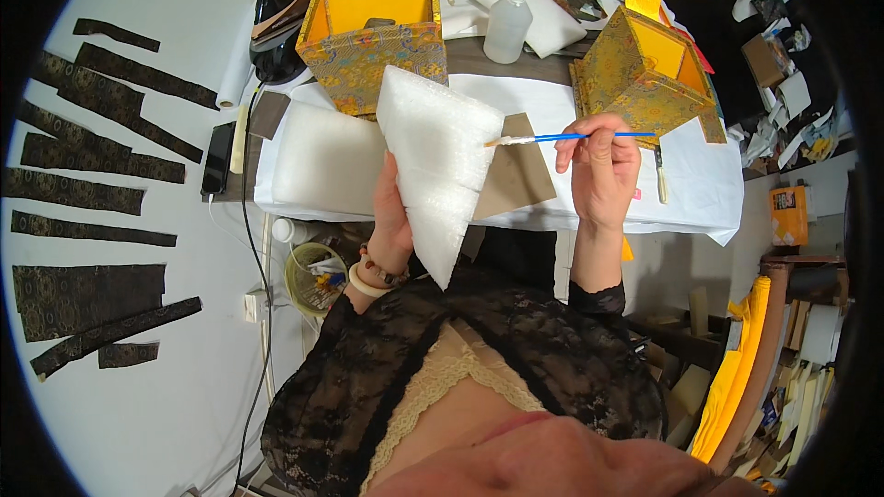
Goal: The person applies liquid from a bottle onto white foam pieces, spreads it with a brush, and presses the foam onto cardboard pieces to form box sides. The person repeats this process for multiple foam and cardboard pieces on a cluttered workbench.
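Note:
My left hand point(394, 212) grips a white foam block point(433, 147) by its left edge and holds it up, tilted, over the near edge of the table. Pinched in my right hand point(603, 170) is a thin blue-handled paintbrush point(571, 136). Its pale bristles meet the right edge of the foam. A second white foam piece point(322, 161) lies flat on the table to the left. Behind the raised block, a grey-brown board point(520, 170) rests on the white table covering, partly hidden.
Two yellow-lined brocade boxes point(373, 60) point(640, 78) stand left and right at the back. Between them is a translucent squeeze bottle point(507, 28). A knife point(661, 175) lies at the right. Dark fabric strips point(92, 193) hang on the left wall. A waste bin point(313, 278) stands below.

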